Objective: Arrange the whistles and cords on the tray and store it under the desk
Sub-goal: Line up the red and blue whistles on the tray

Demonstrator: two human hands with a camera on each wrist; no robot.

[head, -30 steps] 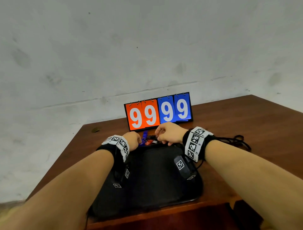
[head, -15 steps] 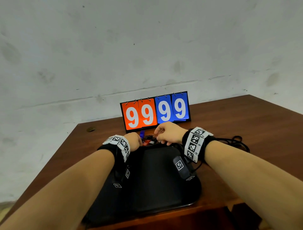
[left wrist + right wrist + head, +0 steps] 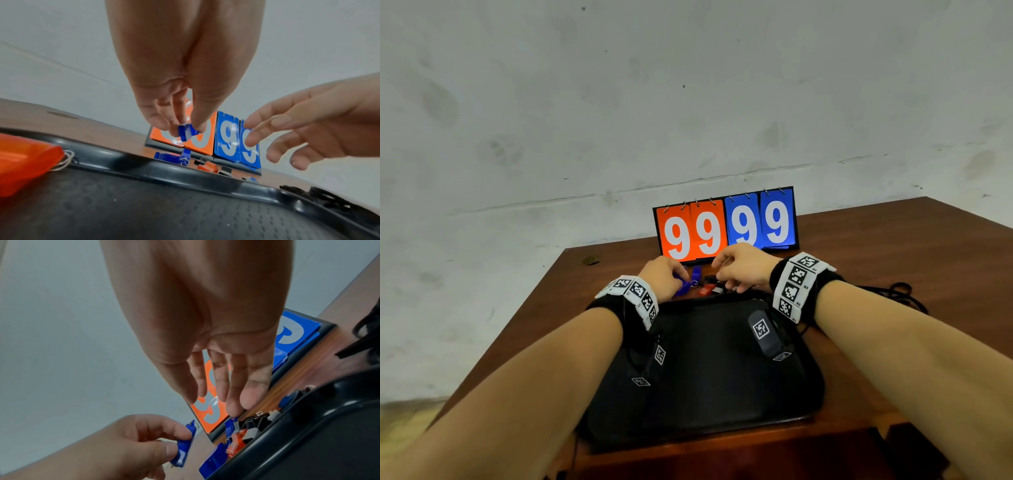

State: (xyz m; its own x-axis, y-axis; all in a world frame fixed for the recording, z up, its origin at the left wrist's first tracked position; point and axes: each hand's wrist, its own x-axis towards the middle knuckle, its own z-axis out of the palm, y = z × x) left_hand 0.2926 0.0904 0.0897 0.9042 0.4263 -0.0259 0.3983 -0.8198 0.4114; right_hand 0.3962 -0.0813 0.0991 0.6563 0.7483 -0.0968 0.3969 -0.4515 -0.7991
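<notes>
My left hand (image 3: 185,129) pinches a blue whistle (image 3: 186,133) between thumb and fingers, just above the far rim of the black tray (image 3: 705,370). Beyond that rim, several blue and orange whistles (image 3: 705,287) lie in a pile on the desk. My right hand (image 3: 222,402) hovers over the pile (image 3: 236,434) with fingers extended down and nothing held. In the left wrist view an orange whistle (image 3: 24,164) lies on the tray's mat at the left. Black cords (image 3: 893,291) lie on the desk to the tray's right.
A flip scoreboard (image 3: 726,226) showing 99 99 stands right behind the whistles, near the wall. The brown desk (image 3: 928,257) stretches to the right; its left edge and front edge are near the tray. A small round mark (image 3: 590,261) sits at the far left corner.
My left hand has picked a blue whistle out of the pile and raised it slightly. My right hand stays over the pile, fingers now spread.
</notes>
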